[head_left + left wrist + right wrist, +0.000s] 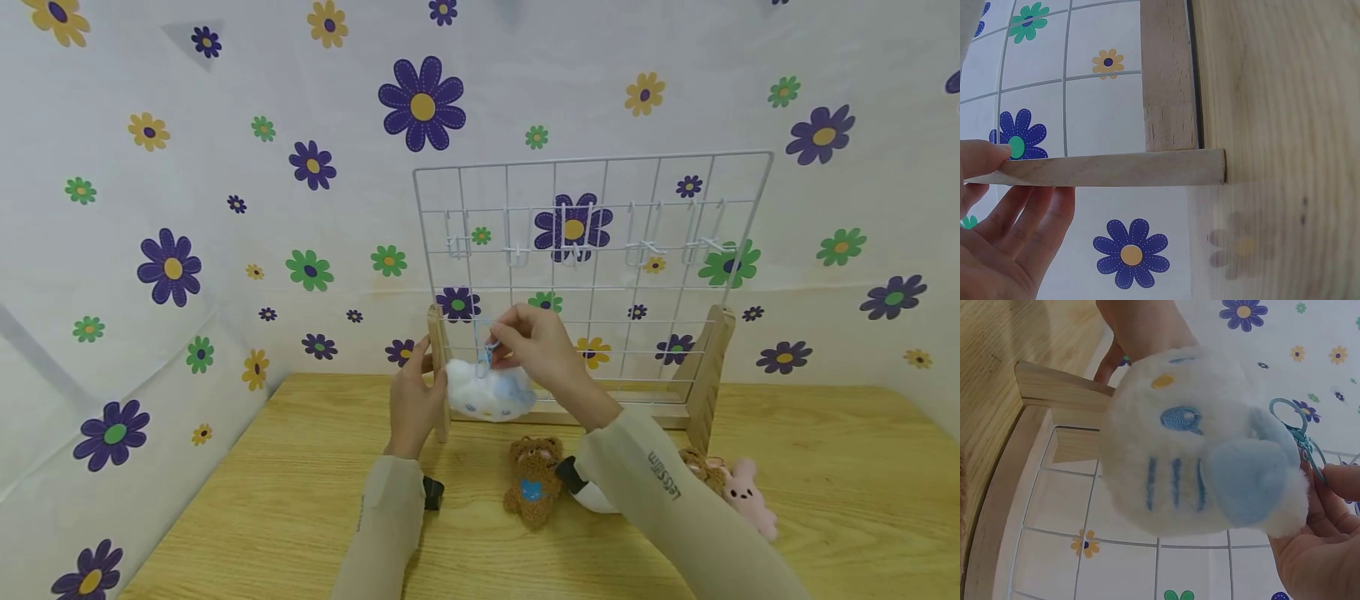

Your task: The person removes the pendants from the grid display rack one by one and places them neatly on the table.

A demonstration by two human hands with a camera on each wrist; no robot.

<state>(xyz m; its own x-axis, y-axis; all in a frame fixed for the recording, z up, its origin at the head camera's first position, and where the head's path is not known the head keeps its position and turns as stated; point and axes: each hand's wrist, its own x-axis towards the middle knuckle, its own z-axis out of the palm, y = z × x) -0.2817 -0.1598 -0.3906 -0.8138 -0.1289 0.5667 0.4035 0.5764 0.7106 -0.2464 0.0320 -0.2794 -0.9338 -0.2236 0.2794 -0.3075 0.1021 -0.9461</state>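
Note:
In the head view my right hand (546, 354) pinches the light blue ring and clasp (1302, 440) of a white plush keychain (480, 393). The plush hangs in front of the lower left of a white wire grid rack (555, 287). Seen from the right wrist, the plush head (1129, 450) has a blue bow, a blue embroidered eye, blue whisker lines and a yellow nose. My left hand (415, 404) holds the rack's left wooden upright (1110, 171), thumb on one side and fingers on the other. Several white hooks (576, 250) hang along the grid's upper part, above both hands.
A brown teddy bear keychain (534, 479) with a blue patch lies before the rack. Right of it, partly behind my right sleeve, are a white item (594, 498), another brown bear (703, 468) and a pink plush (750, 500). The rack's right wooden foot (708, 392) stands on the wooden table (840, 467).

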